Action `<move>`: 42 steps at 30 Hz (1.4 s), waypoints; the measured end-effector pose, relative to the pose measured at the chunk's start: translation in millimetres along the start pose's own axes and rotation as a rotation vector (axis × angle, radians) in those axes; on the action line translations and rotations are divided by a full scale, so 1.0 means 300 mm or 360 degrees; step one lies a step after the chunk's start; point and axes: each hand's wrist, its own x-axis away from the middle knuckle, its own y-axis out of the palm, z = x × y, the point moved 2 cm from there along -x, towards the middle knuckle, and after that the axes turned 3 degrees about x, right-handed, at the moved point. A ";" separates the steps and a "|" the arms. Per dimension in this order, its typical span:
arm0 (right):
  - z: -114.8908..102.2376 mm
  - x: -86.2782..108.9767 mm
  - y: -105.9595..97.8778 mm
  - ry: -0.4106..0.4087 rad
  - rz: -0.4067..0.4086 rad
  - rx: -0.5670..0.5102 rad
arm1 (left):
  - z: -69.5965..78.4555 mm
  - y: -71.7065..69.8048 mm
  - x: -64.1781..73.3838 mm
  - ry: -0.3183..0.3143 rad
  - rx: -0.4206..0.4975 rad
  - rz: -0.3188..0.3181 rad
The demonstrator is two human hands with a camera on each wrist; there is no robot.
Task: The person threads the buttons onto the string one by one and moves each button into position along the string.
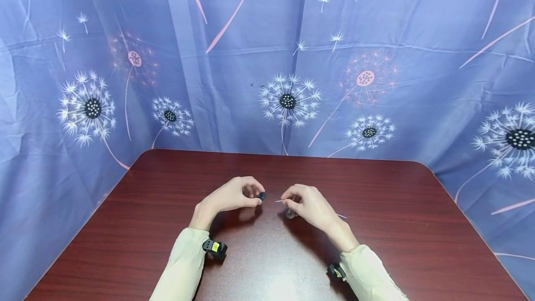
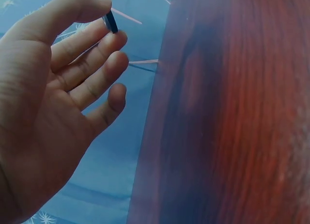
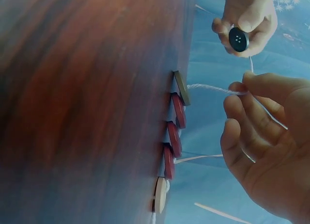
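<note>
In the head view my left hand [image 1: 227, 196] pinches a small round black button [image 1: 261, 196] between thumb and fingertips. The right wrist view shows the face of that black button [image 3: 238, 40] with several small holes at its centre. Just to the right, my right hand [image 1: 313, 208] pinches a thin pale cord [image 3: 208, 88], whose tip points toward the button with a short gap between. Along the cord, below my right fingers, sit an olive-brown button [image 3: 182, 88], three dark red buttons [image 3: 174, 139] and a beige button [image 3: 160, 195], tilted one after another close over the tabletop.
A dark reddish wooden table [image 1: 138, 226] lies under both hands, its surface glossy near the front. Blue curtains [image 1: 234, 87] with dandelion prints hang at the back and sides. The cord's tail [image 1: 342, 216] shows to the right of my right hand.
</note>
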 end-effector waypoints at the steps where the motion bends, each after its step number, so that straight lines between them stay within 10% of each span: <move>1: 0.000 0.000 0.000 0.0005 -0.0002 -0.0003 | 0.004 0.001 0.000 0.0005 0.0005 -0.0004; 42: -0.007 0.002 -0.008 0.0030 0.0037 -0.0012 | 0.071 0.048 -0.027 0.0096 0.0100 -0.0051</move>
